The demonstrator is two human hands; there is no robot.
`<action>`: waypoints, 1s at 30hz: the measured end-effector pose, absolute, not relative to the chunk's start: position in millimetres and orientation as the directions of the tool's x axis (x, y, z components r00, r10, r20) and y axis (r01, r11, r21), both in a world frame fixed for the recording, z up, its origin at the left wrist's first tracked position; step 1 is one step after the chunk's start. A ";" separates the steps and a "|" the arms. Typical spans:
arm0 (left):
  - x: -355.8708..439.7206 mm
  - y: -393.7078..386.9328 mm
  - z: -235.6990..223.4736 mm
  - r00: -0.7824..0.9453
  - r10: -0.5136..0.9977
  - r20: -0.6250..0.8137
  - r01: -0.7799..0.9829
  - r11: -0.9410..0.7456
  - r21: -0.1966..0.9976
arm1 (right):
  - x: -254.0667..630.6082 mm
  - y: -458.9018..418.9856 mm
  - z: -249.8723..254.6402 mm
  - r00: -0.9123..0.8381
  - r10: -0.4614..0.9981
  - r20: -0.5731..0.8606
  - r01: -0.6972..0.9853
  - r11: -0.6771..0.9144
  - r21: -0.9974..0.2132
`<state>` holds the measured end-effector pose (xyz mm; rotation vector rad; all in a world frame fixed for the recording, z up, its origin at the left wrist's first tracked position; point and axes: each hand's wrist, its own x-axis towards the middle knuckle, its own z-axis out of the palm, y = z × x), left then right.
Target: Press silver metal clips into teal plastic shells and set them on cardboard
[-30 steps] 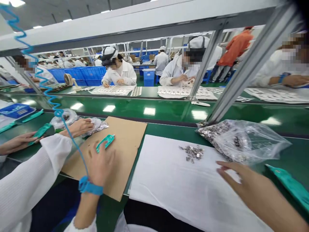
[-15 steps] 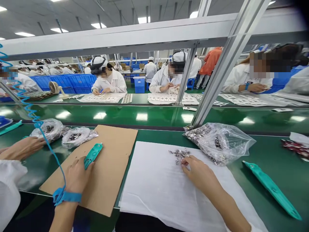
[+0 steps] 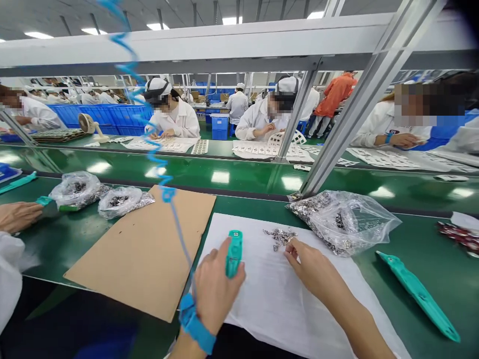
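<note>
- far left, a neighbour's hand (image 3: pixel 18 217) rests at the bench edge beside a white sleeve, with a small teal tool (image 3: pixel 45 201) just past its fingers; that hand is not the wearer's own
- two clear plastic bags (image 3: pixel 77 189) of dark and silvery bits lie on the green bench, close together
- a bare cardboard sheet (image 3: pixel 134 259) lies flat beside the bags, with nothing on it
- a coiled blue cord (image 3: pixel 167 194) runs down to a blue wrist strap (image 3: pixel 192 324) on the left hand (image 3: pixel 217 291)
- that left hand is closed around a teal plastic tool (image 3: pixel 234 254), which stands nearly upright above the near edge of a white sheet (image 3: pixel 258 304)
- the heap of silvery pieces (image 3: pixel 280 238) sits in a small, loose pile on the far part of the white sheet
- the right hand (image 3: pixel 310 264) is partly open, its fingers lightly curled with their tips at the heap's near edge; whether it has a piece is too small to tell
- the pieces look small and bunched, so handling them seems to call for careful fingertip work
- a larger clear bag (image 3: pixel 346 224) of silvery pieces lies just beyond the sheet
- a long teal tool (image 3: pixel 417 294) lies on the bench further right
- at the right edge, red foil scraps (image 3: pixel 458 237) lie beside white paper
</note>
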<state>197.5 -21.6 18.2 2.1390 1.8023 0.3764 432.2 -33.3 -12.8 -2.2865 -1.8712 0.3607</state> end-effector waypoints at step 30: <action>179.6 0.6 -2.3 0.673 0.733 -0.099 0.628 -0.496 0.600 | 445.6 -64.3 -7.8 0.159 0.969 -0.191 0.952 -0.202 -0.229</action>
